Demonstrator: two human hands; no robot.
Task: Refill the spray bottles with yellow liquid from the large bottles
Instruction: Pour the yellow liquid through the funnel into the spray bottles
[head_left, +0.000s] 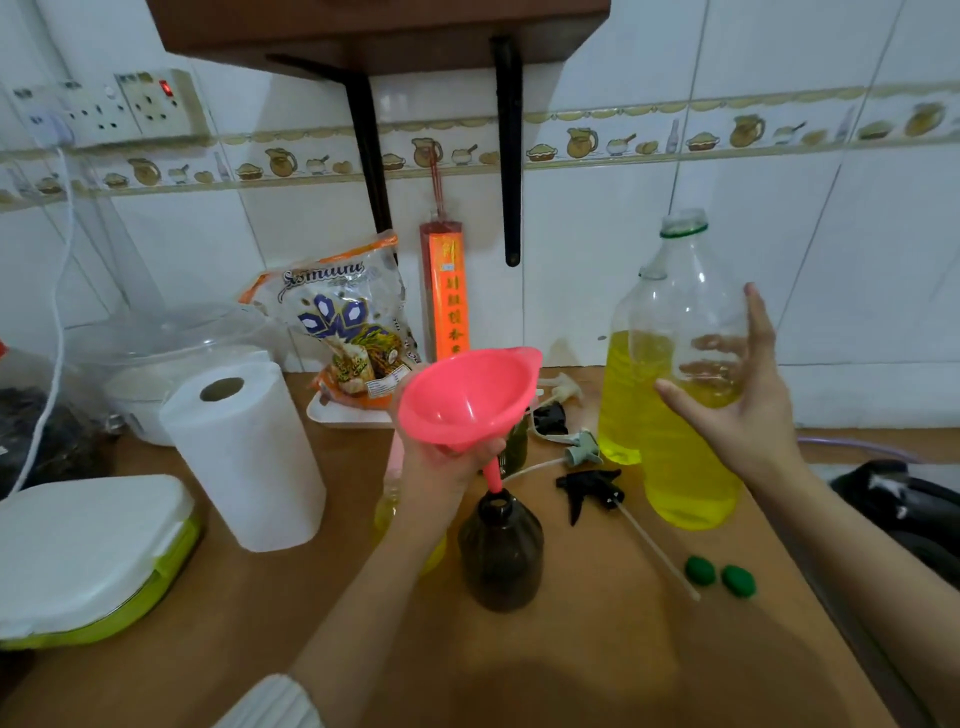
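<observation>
A white sleeve (275, 701) is cut off at the bottom edge. On the brown table (597, 665), the left hand (441, 467) grips a pink funnel (467, 395), its spout over the dark spray bottle (501, 551). The right hand's fingers (748, 400) curl, spread, around the nearer large bottle (685, 415) of yellow liquid. White tiled wall behind.

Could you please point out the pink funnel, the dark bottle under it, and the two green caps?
pink funnel (467, 400): head view, inside of bowl.
dark bottle (501, 556): head view, body.
green caps (700, 570): head view, left cap's top.
</observation>
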